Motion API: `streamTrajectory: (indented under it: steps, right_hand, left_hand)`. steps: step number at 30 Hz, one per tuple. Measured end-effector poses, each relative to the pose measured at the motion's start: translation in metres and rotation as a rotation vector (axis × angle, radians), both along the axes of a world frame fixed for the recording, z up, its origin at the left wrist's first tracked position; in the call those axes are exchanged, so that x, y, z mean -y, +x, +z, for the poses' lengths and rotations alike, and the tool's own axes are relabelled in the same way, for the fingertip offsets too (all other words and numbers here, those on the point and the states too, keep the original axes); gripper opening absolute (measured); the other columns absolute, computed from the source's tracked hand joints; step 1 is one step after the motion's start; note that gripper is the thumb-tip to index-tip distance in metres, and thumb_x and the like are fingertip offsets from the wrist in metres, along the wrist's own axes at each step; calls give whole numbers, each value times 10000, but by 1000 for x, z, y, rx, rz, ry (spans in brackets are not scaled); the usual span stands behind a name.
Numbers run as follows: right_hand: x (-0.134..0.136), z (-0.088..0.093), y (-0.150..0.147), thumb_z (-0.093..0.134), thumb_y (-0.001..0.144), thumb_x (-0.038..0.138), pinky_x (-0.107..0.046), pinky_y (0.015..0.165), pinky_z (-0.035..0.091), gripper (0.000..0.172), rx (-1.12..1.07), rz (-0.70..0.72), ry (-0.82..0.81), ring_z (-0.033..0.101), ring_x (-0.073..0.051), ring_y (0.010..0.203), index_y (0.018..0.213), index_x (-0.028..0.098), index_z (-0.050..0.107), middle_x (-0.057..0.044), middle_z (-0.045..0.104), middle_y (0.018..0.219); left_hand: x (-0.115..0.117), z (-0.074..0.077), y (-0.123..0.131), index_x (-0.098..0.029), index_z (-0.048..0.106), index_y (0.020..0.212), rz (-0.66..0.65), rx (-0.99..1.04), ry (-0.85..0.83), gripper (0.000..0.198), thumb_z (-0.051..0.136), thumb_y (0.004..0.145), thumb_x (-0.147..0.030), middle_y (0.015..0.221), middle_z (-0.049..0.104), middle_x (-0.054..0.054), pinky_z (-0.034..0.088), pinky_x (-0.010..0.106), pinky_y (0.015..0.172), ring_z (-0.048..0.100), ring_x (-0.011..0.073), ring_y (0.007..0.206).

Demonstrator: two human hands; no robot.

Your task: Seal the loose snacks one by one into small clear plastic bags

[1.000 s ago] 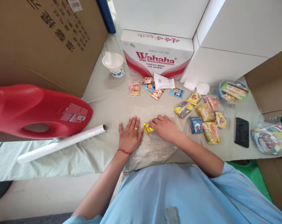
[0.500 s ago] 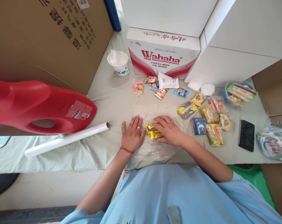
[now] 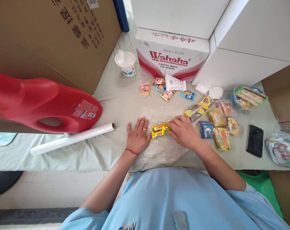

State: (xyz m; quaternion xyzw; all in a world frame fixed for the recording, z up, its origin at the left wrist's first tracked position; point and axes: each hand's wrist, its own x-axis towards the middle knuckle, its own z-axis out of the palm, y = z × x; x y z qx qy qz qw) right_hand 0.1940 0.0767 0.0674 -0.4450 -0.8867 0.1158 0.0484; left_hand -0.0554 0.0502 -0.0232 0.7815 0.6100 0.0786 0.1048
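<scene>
Possibly the film (image 3: 157,152) bunches if the spread left hand (image 3: 137,138) slips as the right hand (image 3: 184,131), grip unclear, nudges the yellow packets (image 3: 160,128).

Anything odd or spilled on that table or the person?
No spill visible. Oddest is a ragged grey patch on the front of the blue shirt, unlike the plain blue around it; stain or print, unclear. The clear film under the yellow packets is wrinkled, not flat.

The slim packets (image 3: 160,129) are yellow, the jug (image 3: 51,100) red, the shirt (image 3: 164,195) blue.
</scene>
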Motion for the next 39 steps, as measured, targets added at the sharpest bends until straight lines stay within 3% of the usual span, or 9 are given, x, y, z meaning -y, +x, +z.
streamTrajectory:
  steps: [3,6,9,13,19,29,35,39]
  right_hand:
    - [-10,-4,-17,595,1006,307,-481,976,369,209,39,48,-2,483,-322,1190,1154,198,695,-118,693,1185]
    - [-10,-22,-29,647,981,374,-496,1072,334,305,39,116,-15,460,-326,1275,1232,201,670,-129,654,1306]
    - [-3,-39,-30,673,960,406,-519,1136,288,457,33,129,-2,446,-335,1312,1362,199,603,-148,601,1406]
    - [5,-46,-27,595,1004,337,-512,1112,307,425,52,99,12,475,-327,1278,1406,202,568,-155,610,1394]
    - [6,-47,-30,646,975,352,-556,1133,260,511,89,36,21,464,-343,1284,1432,163,519,-178,618,1364]
    - [-1,-41,-20,648,978,319,-499,1056,305,392,211,58,27,493,-328,1184,1312,128,573,-171,653,1239]
    - [-5,-27,-16,556,1026,308,-500,1043,314,331,213,29,89,500,-339,1164,1296,122,595,-182,650,1208]
    - [-6,-24,-20,613,1000,361,-519,1114,275,459,172,13,68,483,-345,1251,1391,130,549,-188,633,1312]
  left_hand:
    - [1,0,1,-182,305,1635,4,1,10,651,338,1038,-440,1687,301,158,-37,631,1271,310,283,1571]
    - [1,0,1,-186,299,1638,5,0,12,648,339,1042,-436,1686,302,158,-45,630,1271,309,283,1572]
    - [1,-1,1,-188,296,1639,7,5,7,650,349,1041,-436,1688,297,156,-49,633,1270,305,283,1573]
    - [0,-1,1,-184,286,1641,8,17,2,655,342,1044,-448,1693,288,148,-53,638,1269,294,280,1578]
    - [1,0,1,-179,294,1637,10,14,13,648,327,1053,-458,1695,282,142,-67,621,1274,294,271,1578]
    - [0,-7,1,-199,269,1647,16,26,32,666,328,1057,-502,1698,276,130,-85,620,1274,297,270,1577]
    - [0,-4,2,-203,252,1652,17,38,18,675,336,1051,-498,1699,285,127,-54,641,1274,301,287,1575]
    - [-1,-3,2,-201,277,1644,15,38,20,664,344,1050,-489,1698,288,127,-63,641,1272,301,284,1575]
